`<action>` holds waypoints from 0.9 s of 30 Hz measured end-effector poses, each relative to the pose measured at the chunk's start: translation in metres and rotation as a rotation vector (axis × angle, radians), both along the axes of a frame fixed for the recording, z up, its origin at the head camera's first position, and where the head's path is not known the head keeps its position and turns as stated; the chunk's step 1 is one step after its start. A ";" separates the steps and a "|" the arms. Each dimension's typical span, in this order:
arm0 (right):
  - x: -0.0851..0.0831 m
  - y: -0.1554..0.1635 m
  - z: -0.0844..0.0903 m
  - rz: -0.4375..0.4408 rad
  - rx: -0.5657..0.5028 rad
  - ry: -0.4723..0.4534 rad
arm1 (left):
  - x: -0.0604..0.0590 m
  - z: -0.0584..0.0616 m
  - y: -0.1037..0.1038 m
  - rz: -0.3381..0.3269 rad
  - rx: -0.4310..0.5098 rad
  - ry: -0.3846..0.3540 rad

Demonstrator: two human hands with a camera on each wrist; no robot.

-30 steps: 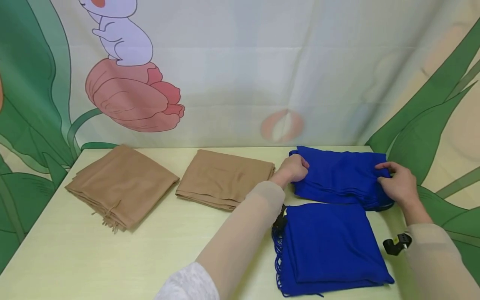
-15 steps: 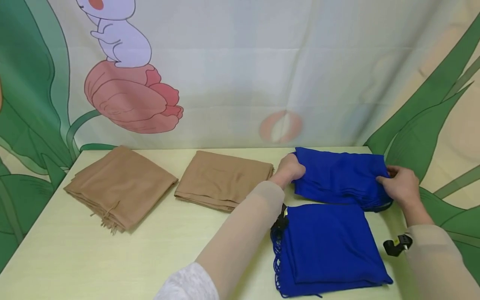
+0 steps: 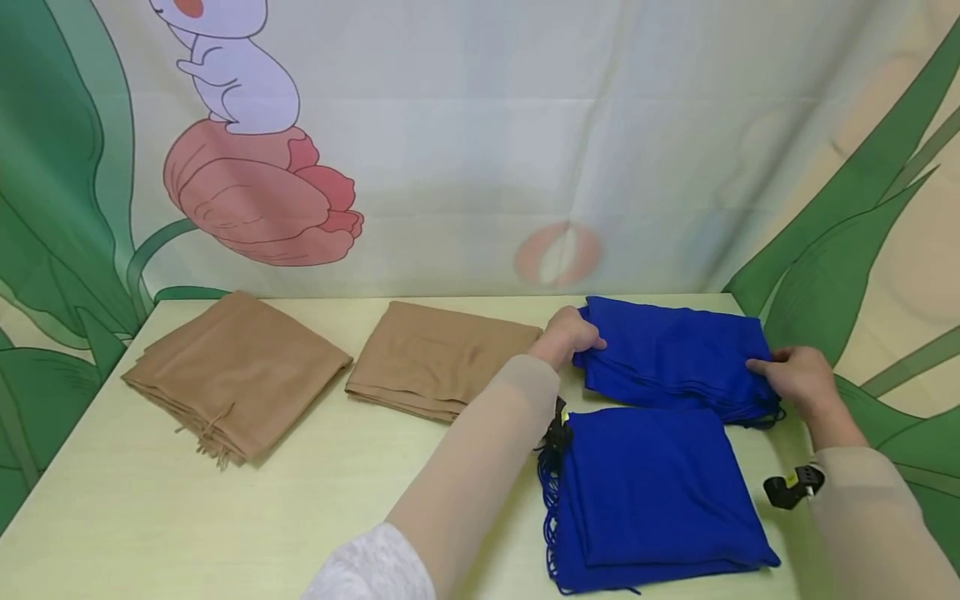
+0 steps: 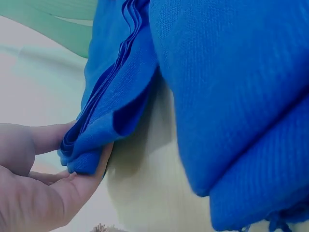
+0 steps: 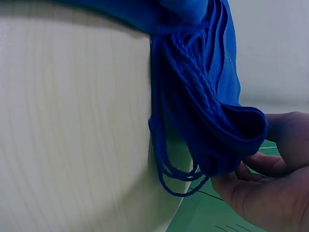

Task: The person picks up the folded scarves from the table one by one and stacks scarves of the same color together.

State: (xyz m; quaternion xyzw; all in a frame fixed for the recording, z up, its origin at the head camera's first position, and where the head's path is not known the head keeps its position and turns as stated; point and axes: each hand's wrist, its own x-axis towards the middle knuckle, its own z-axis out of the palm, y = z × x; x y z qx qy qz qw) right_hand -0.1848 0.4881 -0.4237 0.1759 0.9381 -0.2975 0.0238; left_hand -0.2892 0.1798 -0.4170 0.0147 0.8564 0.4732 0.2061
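Note:
A folded blue scarf lies along the back right of the table, its layers stacked in a long rectangle. My left hand grips its left end; in the left wrist view the thumb is on one side of the folds and the other fingers wrap beneath. At the opposite end my right hand pinches the right edge, where looped fringe hangs down in the right wrist view. Directly in front, a second folded blue scarf lies flat, with fringe along its left side.
Two folded tan scarves share the table: one in the middle beside my left forearm, another at far left with a fringed corner. A printed curtain hangs behind the table's back edge.
The fingers of my right hand have gone from the top of the back blue scarf to around its right edge, and that hand sits slightly lower. The left hand keeps its grip.

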 end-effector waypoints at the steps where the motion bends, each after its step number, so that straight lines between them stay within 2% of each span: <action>1: 0.000 -0.001 0.000 -0.007 -0.020 0.001 | 0.000 0.000 0.000 0.005 0.014 -0.007; 9: -0.003 -0.005 0.003 -0.076 -0.172 0.086 | -0.005 -0.002 -0.001 0.064 0.209 -0.075; 15: -0.003 -0.004 0.004 -0.098 -0.306 0.090 | -0.001 0.003 -0.004 0.004 0.229 -0.104; 21: -0.002 -0.009 0.007 -0.115 -0.351 0.129 | 0.010 0.010 -0.010 -0.009 0.290 -0.076; 27: 0.002 -0.017 0.016 -0.099 -0.325 0.194 | 0.020 0.018 -0.015 -0.011 0.371 -0.046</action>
